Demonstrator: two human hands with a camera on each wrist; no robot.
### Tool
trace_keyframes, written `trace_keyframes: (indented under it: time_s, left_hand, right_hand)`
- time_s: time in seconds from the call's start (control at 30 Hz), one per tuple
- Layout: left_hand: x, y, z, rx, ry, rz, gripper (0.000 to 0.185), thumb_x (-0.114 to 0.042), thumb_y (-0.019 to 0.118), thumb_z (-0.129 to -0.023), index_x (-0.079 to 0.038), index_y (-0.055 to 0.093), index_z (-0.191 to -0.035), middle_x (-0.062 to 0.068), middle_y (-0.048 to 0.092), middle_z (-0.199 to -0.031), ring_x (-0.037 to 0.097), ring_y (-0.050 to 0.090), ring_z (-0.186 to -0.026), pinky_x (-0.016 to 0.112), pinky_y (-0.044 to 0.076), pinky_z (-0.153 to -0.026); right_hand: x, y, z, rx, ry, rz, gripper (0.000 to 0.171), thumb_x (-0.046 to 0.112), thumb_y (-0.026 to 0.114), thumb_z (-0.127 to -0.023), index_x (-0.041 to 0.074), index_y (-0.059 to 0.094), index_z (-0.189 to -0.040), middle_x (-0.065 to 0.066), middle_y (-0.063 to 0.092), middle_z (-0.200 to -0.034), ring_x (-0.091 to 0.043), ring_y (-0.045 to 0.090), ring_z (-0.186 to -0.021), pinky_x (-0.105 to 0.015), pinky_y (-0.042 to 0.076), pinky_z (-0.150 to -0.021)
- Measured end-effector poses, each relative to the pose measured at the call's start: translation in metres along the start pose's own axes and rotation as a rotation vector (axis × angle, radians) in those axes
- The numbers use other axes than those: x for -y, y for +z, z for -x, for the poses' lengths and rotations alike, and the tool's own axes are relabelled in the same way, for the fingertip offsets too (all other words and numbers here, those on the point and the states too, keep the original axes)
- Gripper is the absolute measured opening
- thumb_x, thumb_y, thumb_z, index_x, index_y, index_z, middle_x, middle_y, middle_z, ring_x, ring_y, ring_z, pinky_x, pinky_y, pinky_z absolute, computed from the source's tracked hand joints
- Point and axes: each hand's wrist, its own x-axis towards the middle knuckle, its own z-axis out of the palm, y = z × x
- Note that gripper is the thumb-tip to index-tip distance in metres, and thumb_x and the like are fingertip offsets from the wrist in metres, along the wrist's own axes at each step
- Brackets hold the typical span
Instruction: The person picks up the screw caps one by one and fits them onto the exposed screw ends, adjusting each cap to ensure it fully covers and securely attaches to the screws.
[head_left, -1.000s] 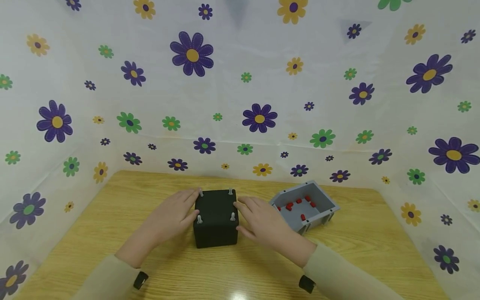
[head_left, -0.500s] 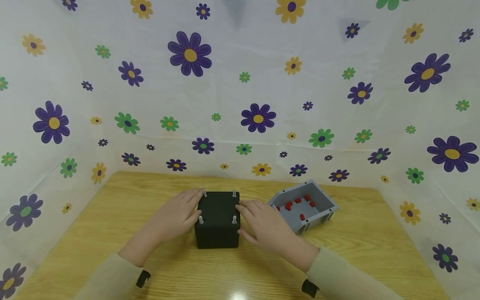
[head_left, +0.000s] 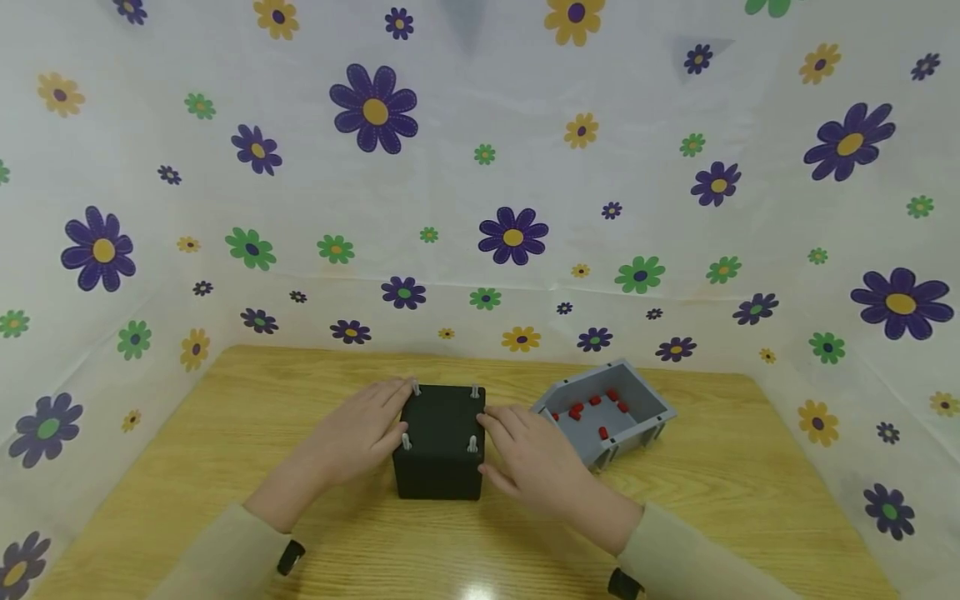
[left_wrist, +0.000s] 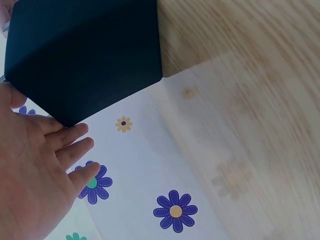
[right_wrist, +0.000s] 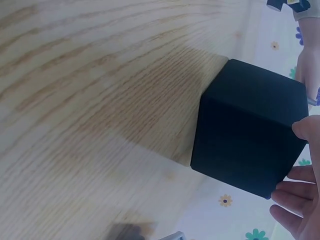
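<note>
A black box [head_left: 441, 446] with small grey pegs at its top corners stands on the wooden table [head_left: 225, 433]. My left hand [head_left: 360, 429] lies flat against the box's left side with straight fingers. My right hand [head_left: 528, 454] presses the right side the same way. In the left wrist view the black box [left_wrist: 85, 55] fills the upper left, with my left hand [left_wrist: 37, 175] below it, fingers straight. The right wrist view shows the box [right_wrist: 247, 130] from the side, and my right hand's fingertips [right_wrist: 300, 197] touch its edge.
A grey open box [head_left: 606, 412] holding several small red pieces sits just right of my right hand. White sheeting printed with flowers [head_left: 517, 237] walls in the table at the back and both sides.
The black box and both hands have slid a little to the right and toward me. The grey box has stayed in place.
</note>
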Motion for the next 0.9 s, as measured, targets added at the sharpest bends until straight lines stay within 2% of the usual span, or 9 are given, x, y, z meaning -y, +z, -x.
trace_keyframes:
  time_s: [0.47,0.9]
  left_hand:
    - [-0.003,0.003,-0.002,0.009,0.012,-0.056,0.063,-0.030,0.048,-0.111,0.006,0.036,-0.161,0.023,0.038,-0.168,0.041,0.038,-0.157,0.057,0.032,-0.128]
    - [-0.007,0.003,-0.001,-0.001,0.011,-0.063,0.063,-0.030,0.048,-0.111,0.005,0.037,-0.161,0.023,0.039,-0.168,0.042,0.038,-0.157,0.058,0.032,-0.127]
  right_hand:
    - [0.000,-0.001,0.006,0.008,0.024,-0.013,0.061,0.045,0.072,-0.099,0.004,0.062,-0.142,-0.011,0.065,-0.142,-0.024,0.064,-0.128,-0.036,0.054,-0.108]
    - [0.000,-0.002,0.011,0.022,0.034,-0.045,0.062,0.043,0.074,-0.099,0.004,0.059,-0.145,-0.012,0.063,-0.144,-0.024,0.064,-0.127,-0.038,0.055,-0.107]
